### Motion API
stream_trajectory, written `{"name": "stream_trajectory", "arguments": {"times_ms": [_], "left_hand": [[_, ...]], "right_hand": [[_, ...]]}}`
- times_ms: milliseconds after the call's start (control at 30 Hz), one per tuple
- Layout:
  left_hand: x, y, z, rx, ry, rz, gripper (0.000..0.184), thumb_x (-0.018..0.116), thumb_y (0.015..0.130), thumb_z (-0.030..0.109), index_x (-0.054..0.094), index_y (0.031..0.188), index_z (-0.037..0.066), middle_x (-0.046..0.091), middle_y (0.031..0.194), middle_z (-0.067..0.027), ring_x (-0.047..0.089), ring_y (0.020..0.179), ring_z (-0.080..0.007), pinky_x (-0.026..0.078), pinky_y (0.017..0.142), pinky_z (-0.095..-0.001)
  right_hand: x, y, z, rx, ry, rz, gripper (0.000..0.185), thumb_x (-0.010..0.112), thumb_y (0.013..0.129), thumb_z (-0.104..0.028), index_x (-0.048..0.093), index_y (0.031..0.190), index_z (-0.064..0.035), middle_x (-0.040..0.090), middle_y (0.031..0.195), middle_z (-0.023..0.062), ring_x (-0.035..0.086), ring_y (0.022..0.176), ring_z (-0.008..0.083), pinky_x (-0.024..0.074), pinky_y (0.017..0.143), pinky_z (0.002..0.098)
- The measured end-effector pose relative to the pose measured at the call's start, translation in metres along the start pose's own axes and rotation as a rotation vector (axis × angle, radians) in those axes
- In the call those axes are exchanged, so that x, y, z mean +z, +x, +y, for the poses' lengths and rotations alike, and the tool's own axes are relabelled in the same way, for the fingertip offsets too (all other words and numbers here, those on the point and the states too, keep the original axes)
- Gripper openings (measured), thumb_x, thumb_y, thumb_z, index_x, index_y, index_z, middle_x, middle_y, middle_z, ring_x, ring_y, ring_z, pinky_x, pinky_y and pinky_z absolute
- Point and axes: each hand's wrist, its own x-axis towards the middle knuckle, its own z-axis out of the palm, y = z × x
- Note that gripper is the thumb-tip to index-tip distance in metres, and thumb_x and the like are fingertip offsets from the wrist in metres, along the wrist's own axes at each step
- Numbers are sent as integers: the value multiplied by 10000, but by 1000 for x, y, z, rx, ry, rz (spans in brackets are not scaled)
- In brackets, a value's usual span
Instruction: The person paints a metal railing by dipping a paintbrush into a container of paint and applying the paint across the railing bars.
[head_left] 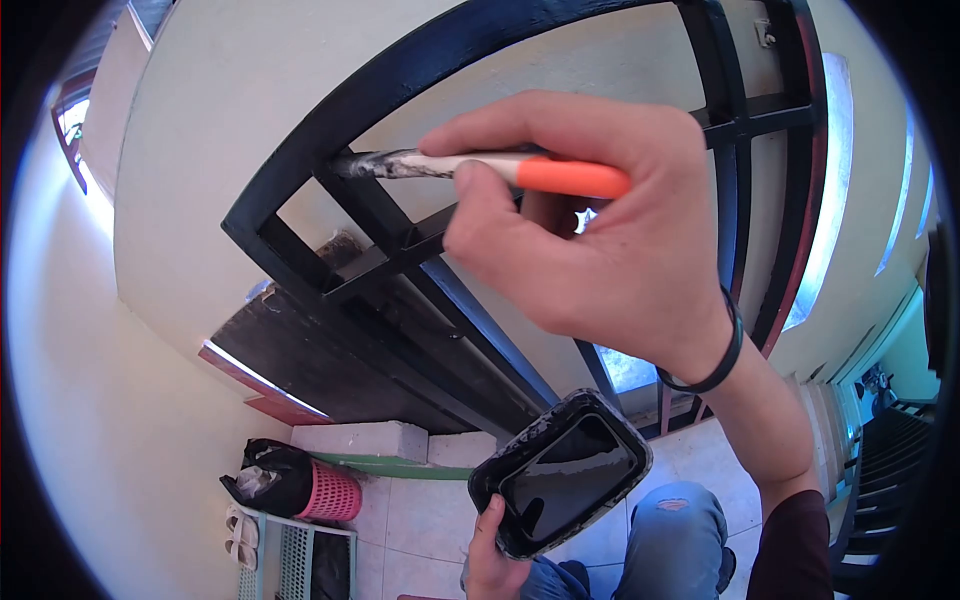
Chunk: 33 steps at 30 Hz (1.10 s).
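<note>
- Right hand (610, 225) raised in front of the black frame (385, 85), fingers closed round a paintbrush (575, 178), thumb and forefinger pinching the pale part of the handle
- Brush handle orange at the rear end, pale further forward, black smears toward the bristle end; bristles at the frame, where a short crossbar meets the curved outer bar, near the frame's left corner
- Frame: curved outer bar, long inner bars, crosspieces between; glossy black over most of it, red showing along the outer edge of its right side
- Left hand (497, 565) low, thumb over the near left corner of a black tray (530, 438), gripping it; remaining fingers mostly out of sight beneath, their spread cannot be told
- Tray held tilted in view, below the right hand and above the knee; glossy black paint (575, 470) inside, grey-black smears on the rim
- Dark band (722, 350) round right wrist, dark sleeve (797, 550) on the forearm, blue jeans (675, 535) below
- On the tiled floor (412, 572), left: pink basket (333, 492) beside a black bag (275, 470), both by the far edge of a pale rack (295, 550); light sandals (240, 540) at the rack's left edge
</note>
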Motion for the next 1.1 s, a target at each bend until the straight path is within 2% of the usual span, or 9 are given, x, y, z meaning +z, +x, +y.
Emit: {"name": "stream_trajectory", "arguments": {"times_ms": [167, 433, 533, 567, 733, 833, 933, 1067, 1100], "left_hand": [[1, -2, 1, -11, -10, -6, 556, 538, 1064, 290, 430, 1530, 6, 554, 1488, -163, 554, 1364, -287, 436, 1160, -455], [2, 0, -3, 48, -97, -31, 501, 534, 1079, 297, 503, 1499, 25, 613, 1441, -141, 574, 1342, -297, 435, 1168, -458], [17, -9, 7, -108, -54, 195, 508, 529, 1080, 303, 497, 1503, 24, 605, 1453, -138, 570, 1347, -296, 426, 1175, -460], [21, -10, 7, -88, -53, 182, 510, 529, 1079, 307, 497, 1503, 23, 602, 1456, -138, 569, 1348, -296, 425, 1174, -462], [5, 1, -4, 46, -120, -66, 524, 540, 1072, 321, 499, 1500, 21, 594, 1465, -140, 569, 1346, -297, 430, 1166, -466], [0, 0, -4, 14, -123, -24, 527, 544, 1071, 321, 498, 1501, 20, 596, 1461, -147, 569, 1345, -298, 435, 1162, -464], [26, -9, 5, -97, -45, 275, 520, 539, 1073, 312, 499, 1499, 15, 598, 1457, -154, 572, 1342, -300, 439, 1161, -462], [13, -7, -1, -10, -41, 100, 518, 541, 1073, 309, 502, 1495, 11, 601, 1454, -155, 580, 1333, -300, 450, 1153, -456], [4, -2, -2, 1, -73, 30, 519, 543, 1072, 309, 503, 1494, 10, 601, 1454, -154, 581, 1331, -300, 452, 1152, -453]], "right_hand": [[-8, -4, 4, 109, 17, 31, 155, 693, 852, -21, 788, 972, 9, 646, 659, -13, 537, 585, 14, 392, 530, 180], [-33, -4, 19, 121, -12, -203, 192, 679, 866, -62, 791, 1007, 7, 692, 720, 23, 607, 624, 44, 457, 571, 198], [-25, 5, 9, 272, 148, -106, 206, 672, 860, -59, 792, 1015, 5, 685, 707, 12, 598, 614, 35, 449, 565, 187], [-17, 5, 21, 110, 94, -86, 209, 674, 868, -73, 792, 1024, -1, 674, 683, -5, 581, 587, 27, 426, 541, 181], [-31, -3, 14, 128, 13, -246, 207, 655, 886, -85, 796, 1009, 3, 682, 706, 2, 584, 609, 32, 419, 549, 188], [-33, 3, 21, 120, 21, -194, 198, 647, 878, -72, 797, 980, 8, 682, 698, 5, 585, 619, 31, 422, 550, 195], [-17, 10, 18, 139, -4, -125, 186, 656, 864, -66, 796, 959, 10, 684, 697, 4, 587, 620, 35, 432, 550, 196], [-25, 6, 10, 180, -46, -295, 192, 679, 855, -106, 797, 953, 9, 683, 690, 6, 585, 600, 39, 437, 541, 200], [-27, 5, 19, 84, -22, -254, 205, 678, 859, -129, 798, 951, 8, 685, 685, 9, 584, 589, 40, 437, 540, 193]]}}
